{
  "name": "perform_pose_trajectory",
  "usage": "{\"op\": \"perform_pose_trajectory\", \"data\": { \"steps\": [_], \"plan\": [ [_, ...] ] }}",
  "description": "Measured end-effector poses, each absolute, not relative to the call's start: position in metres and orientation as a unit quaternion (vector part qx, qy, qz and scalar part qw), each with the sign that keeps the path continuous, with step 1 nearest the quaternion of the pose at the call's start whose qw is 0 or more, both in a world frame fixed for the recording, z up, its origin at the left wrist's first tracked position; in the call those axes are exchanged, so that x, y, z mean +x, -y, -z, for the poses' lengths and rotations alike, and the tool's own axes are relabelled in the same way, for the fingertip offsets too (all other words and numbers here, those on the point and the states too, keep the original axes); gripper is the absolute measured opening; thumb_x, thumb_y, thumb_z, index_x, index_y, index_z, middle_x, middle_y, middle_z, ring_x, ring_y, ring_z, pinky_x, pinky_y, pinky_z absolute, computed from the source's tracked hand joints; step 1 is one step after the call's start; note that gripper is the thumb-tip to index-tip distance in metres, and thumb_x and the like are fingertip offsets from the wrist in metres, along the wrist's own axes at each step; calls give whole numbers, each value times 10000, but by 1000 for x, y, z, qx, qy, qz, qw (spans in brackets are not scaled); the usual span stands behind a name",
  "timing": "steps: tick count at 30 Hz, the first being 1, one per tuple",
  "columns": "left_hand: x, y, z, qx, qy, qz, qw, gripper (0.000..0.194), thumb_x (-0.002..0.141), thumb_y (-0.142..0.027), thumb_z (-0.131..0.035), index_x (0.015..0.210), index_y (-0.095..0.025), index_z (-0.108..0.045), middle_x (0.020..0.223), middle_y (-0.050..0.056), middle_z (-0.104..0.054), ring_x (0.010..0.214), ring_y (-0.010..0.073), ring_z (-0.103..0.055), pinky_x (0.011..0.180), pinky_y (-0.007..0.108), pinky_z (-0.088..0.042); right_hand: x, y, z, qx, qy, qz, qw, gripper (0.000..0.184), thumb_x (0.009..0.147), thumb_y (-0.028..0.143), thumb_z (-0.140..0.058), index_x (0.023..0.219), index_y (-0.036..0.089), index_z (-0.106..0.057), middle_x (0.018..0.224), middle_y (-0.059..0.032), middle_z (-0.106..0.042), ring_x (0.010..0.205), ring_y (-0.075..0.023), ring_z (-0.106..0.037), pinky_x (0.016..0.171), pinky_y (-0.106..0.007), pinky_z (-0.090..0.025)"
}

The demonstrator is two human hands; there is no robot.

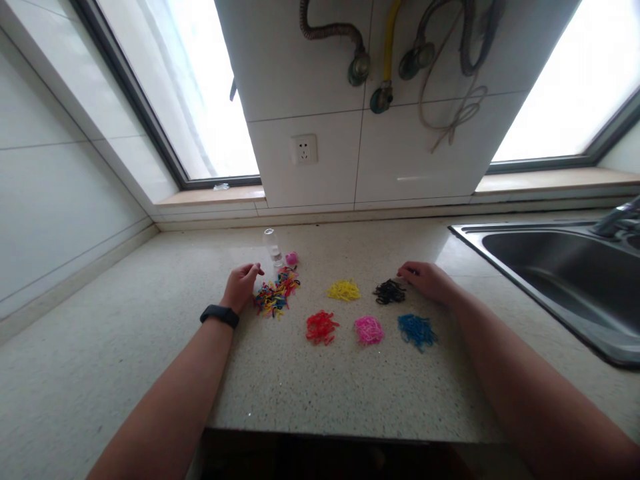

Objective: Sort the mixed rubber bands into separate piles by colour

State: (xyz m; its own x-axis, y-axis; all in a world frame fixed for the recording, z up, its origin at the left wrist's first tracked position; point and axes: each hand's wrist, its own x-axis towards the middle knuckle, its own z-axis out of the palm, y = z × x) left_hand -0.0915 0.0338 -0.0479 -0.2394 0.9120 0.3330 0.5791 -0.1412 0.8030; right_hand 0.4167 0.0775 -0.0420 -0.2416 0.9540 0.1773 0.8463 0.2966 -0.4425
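My left hand (243, 281) rests at the left edge of a mixed heap of small, thin bands (274, 297) in many colours, which look like rubber bands. Its fingers are curled together, and anything in them is too small to make out. My right hand (425, 279) is beside the black pile (389, 292), thumb and fingers closed; whether they hold a band cannot be seen. Between the hands lies a yellow pile (343, 290). Nearer to me are a red pile (321, 327), a pink pile (369, 330) and a blue pile (417, 331).
A clear plastic bottle (273, 248) and a small pink object (292, 258) stand behind the mixed heap. A steel sink (565, 287) with a faucet (617, 217) is at the right. The speckled countertop (345, 393) ends at a front edge near me; a tiled wall (310, 183) rises behind.
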Motion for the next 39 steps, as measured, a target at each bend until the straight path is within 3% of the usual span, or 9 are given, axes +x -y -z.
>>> {"op": "perform_pose_trajectory", "data": {
  "steps": [7,18,26,30,39],
  "plan": [
    [-93,-35,50,595,-630,-468,174,442,858,-526,-503,731,-148,-692,517,-37,-377,505,132,-356,508,264,-260,411,-69,41,-567,778,-135,234,295,899,441,-519,920,230,-724,782,-43,-725,681,-191,-630,646,-292,-460],
    [-96,-37,51,604,-625,-463,173,429,865,-516,-503,732,-154,-690,524,-32,-404,514,137,-378,515,268,-265,356,-50,17,-500,778,-167,343,293,908,411,-529,998,195,-705,846,-54,-723,696,-173,-597,665,-294,-453],
    [-97,-39,53,605,-627,-462,167,441,866,-521,-497,729,-151,-694,525,-27,-420,534,147,-404,528,272,-277,260,-63,-10,-411,872,-122,238,151,863,288,-604,907,205,-722,895,-57,-741,842,-195,-651,758,-297,-460],
    [-96,-39,51,607,-627,-458,169,446,862,-524,-495,729,-149,-697,528,-24,-436,547,150,-425,540,271,-297,209,-79,-5,-425,891,-106,119,202,881,325,-608,997,223,-737,998,-53,-762,881,-192,-678,732,-264,-459],
    [-96,-39,50,613,-625,-454,167,454,854,-533,-498,720,-149,-699,528,-21,-454,547,151,-424,541,265,-309,148,-92,13,-462,881,-84,68,320,887,451,-592,1011,208,-758,1055,-113,-749,945,-236,-688,773,-281,-481]
  ]
}}
